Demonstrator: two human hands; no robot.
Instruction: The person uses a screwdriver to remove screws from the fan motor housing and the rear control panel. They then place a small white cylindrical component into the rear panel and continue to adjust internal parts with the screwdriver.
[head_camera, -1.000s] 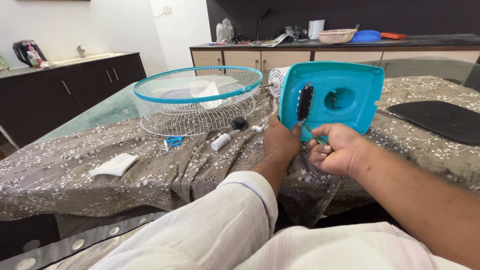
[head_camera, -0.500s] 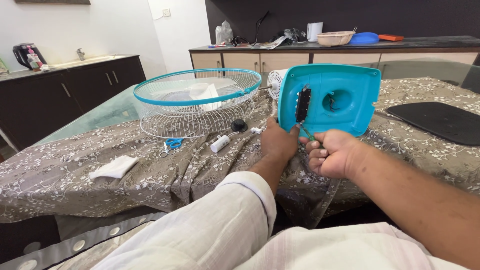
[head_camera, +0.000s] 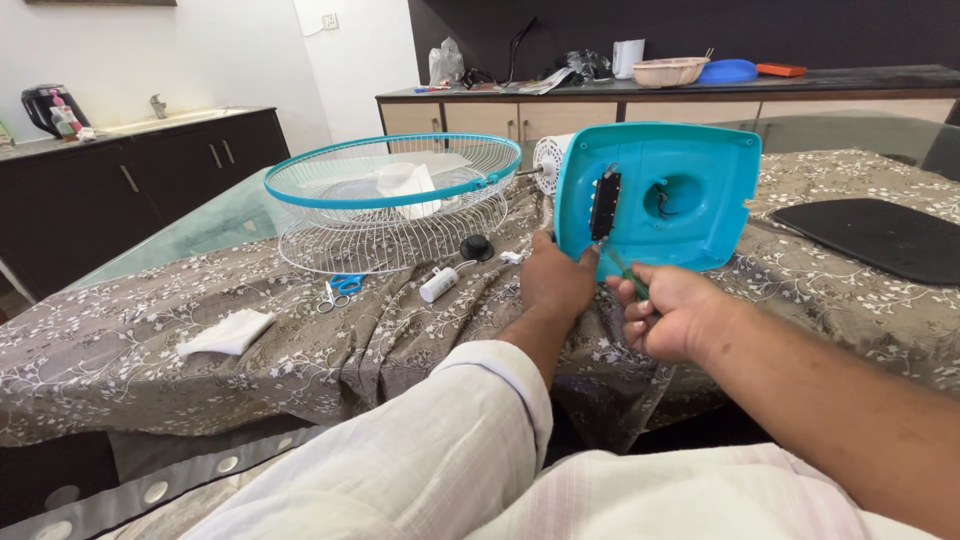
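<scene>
A smooth turquoise plastic fan housing (head_camera: 680, 195) is stood on edge on the table at about 1 o'clock from the hands; it is squarish with rounded corners and has a round opening and a narrow black block set in its face. Its lower left edge is gripped by the left hand (head_camera: 556, 280), fingers curled closed on the plastic. A thin green-handled screwdriver (head_camera: 622, 272) is held in the closed right hand (head_camera: 672, 312), shaft angled up toward the black block; whether the tip touches it cannot be told.

At 10 o'clock a domed white wire grille with a turquoise rim (head_camera: 395, 205) is seen, lying open side up. Before it are found blue-handled scissors (head_camera: 340, 288), a white cylindrical part (head_camera: 438, 285) and a black knob (head_camera: 477, 247). The table is covered by a crumpled grey floral cloth (head_camera: 150, 360), draped over the near edge. A folded white tissue (head_camera: 228, 332) lies at 9 o'clock, well apart, with bare cloth around it. A flat black mat (head_camera: 880, 238) lies at 3 o'clock.
</scene>
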